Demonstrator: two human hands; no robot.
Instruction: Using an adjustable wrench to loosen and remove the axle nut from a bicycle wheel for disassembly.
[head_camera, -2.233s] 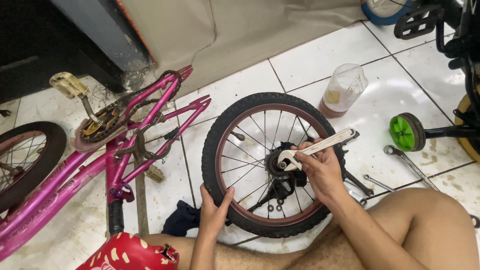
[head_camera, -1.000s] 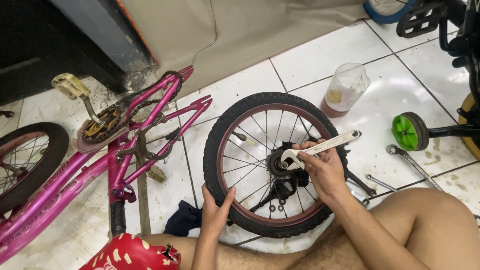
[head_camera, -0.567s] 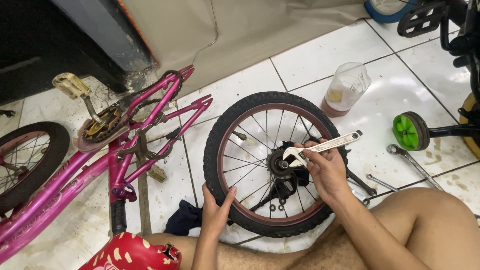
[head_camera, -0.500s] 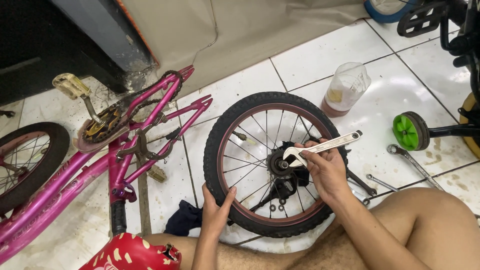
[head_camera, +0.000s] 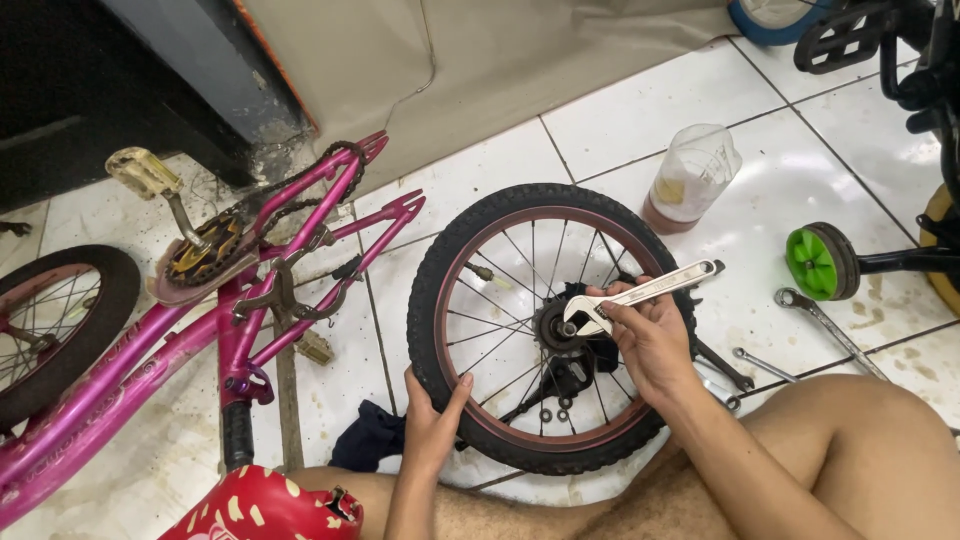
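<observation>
Head cam: plastic jug (head_camera: 692, 178) w/ brownish liquid beside wheel (head_camera: 545, 325).

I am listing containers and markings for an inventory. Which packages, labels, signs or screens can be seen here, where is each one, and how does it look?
Plastic jug: on the white tiles beyond the wheel; clear, cloudy, with brownish liquid at the bottom.
Lettering on the pink bicycle frame: left side, on the sloping tube; faint, lighter marks, too blurred to make out.
No signs or screens in view.
</observation>
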